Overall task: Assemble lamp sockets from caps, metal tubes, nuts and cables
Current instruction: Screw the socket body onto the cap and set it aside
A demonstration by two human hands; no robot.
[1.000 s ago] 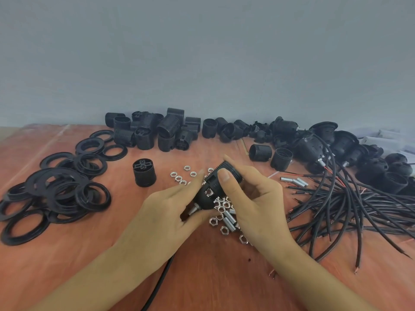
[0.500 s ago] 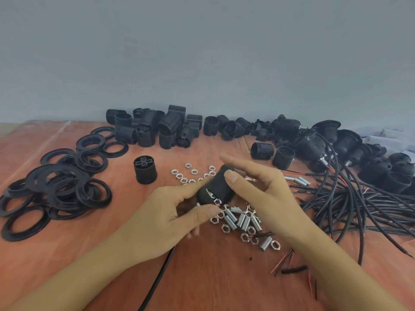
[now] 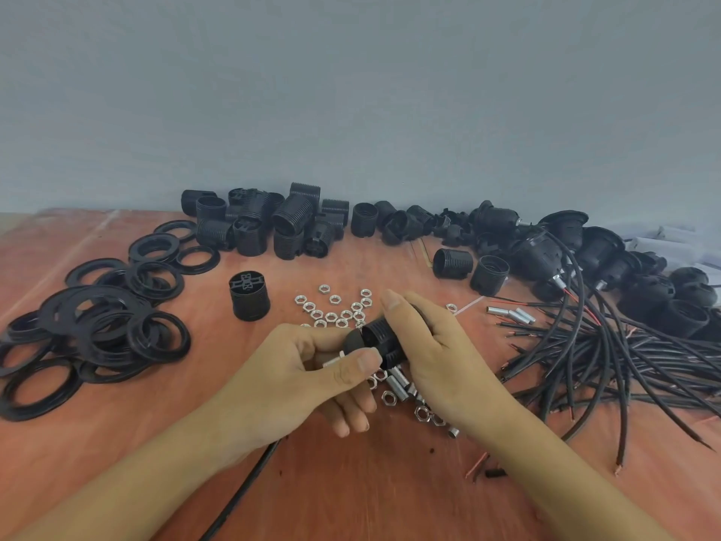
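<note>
The reddish wooden table [image 3: 351, 482] is showing open wood along its near edge, with flat black rings [image 3: 97, 329] crowding the left and black cables [image 3: 624, 365] the right. Over its middle, the left hand [image 3: 296, 376] is pinching the ribbed black socket [image 3: 380, 341] at its domed end. The right hand [image 3: 441, 353] is curling round its threaded body. Its long axis is running left-right, with the shiny tube [image 3: 331, 361] pointing left.

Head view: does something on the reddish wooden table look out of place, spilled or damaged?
Only small things. Short red and black wire scraps lie by the right forearm, apart from the bundle of black cables. One silver hex nut sits alone beyond the right hand. Nothing looks broken.
</note>
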